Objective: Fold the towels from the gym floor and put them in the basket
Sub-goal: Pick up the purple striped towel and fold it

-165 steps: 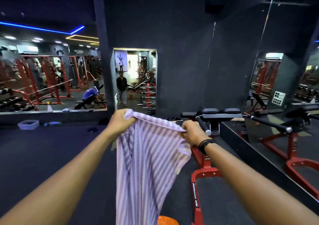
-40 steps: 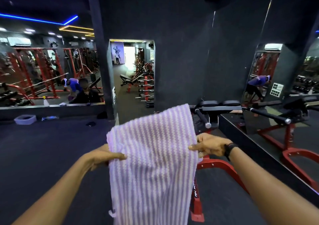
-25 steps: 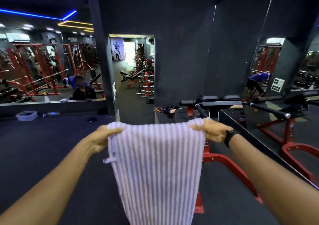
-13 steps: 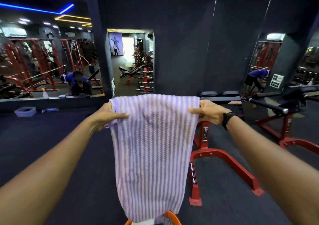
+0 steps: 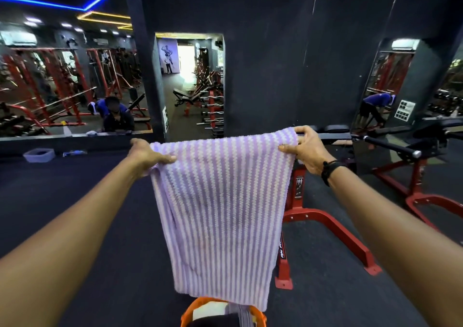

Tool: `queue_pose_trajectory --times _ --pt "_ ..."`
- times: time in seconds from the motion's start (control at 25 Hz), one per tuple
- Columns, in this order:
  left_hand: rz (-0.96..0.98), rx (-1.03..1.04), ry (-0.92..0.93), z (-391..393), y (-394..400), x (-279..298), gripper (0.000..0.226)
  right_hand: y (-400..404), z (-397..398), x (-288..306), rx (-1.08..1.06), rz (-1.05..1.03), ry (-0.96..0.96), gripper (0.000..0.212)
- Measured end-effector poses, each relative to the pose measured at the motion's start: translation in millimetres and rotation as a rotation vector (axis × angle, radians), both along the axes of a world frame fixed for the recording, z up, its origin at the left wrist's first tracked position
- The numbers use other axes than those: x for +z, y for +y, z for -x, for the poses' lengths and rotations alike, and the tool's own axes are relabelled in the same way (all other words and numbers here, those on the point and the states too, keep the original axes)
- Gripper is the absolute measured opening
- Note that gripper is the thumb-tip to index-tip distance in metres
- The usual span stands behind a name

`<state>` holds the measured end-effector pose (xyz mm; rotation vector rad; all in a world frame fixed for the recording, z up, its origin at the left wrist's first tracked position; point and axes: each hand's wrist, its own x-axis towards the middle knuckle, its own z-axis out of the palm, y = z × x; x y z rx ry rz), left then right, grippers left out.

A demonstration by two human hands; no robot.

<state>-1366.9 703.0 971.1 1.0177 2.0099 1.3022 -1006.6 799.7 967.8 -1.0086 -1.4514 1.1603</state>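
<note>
Lilac-and-white striped terry towel [image 5: 220,201], one in number, hangs lengthwise in mid-air at the centre of the scene, its top edge stretched level and its lower hem just above the orange basket [image 5: 186,313] at the near edge. Left hand [image 5: 146,155] pinches the top left corner, thumb laid across the near face of the cloth and fingers curled behind it. Right hand [image 5: 307,148] pinches the top right corner, thumb on the near face, fingers wrapped over the upper edge; a black wristband [image 5: 330,167] circles that wrist. Both arms are extended forward and slightly apart, nearly straight, at about equal height, with the right hand a little higher than the left. The basket, one in number and only partly in view, already contains folded cloth, including a dark piece and a striped piece; the exact count inside cannot be told. Behind the towel to the right stands a red-framed machine [image 5: 323,216] on the dark gym floor [image 5: 75,201]. At far left, a pale plastic tub [image 5: 39,155] lies on the floor below a wall mirror [image 5: 70,88] reflecting red racks.
</note>
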Motion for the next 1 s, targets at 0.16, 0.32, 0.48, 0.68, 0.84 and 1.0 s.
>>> queue_pose_trajectory --times 0.16,0.32,0.48,0.68,0.84,1.0 --pt "-0.063 -0.075 0.282 2.8 1.4 -16.2 0.065 8.1 -0.5 -19.4 -0.180 -0.163 -0.275 0.039" --pt "0.063 -0.158 0.563 6.6 -1.7 -29.9 0.018 13.5 -4.8 -31.9 -0.256 -0.378 -0.739 0.009" --pt "0.428 -0.525 0.727 15.7 -6.9 -32.2 0.023 13.5 -16.6 -40.4 0.120 -0.253 -0.985 0.027" --pt "-0.138 -0.604 0.075 1.9 -19.2 16.6 0.009 7.7 -24.9 10.0 0.268 -0.145 -0.333 0.010" --pt "-0.059 -0.614 -0.284 -4.6 -35.2 -16.5 0.094 -4.9 -18.5 -15.1 0.521 0.221 -0.244 0.075" --pt "0.074 -0.588 -0.335 -17.1 -35.2 -41.5 0.110 -1.4 -15.0 -42.8 0.453 0.292 -0.328 0.103"
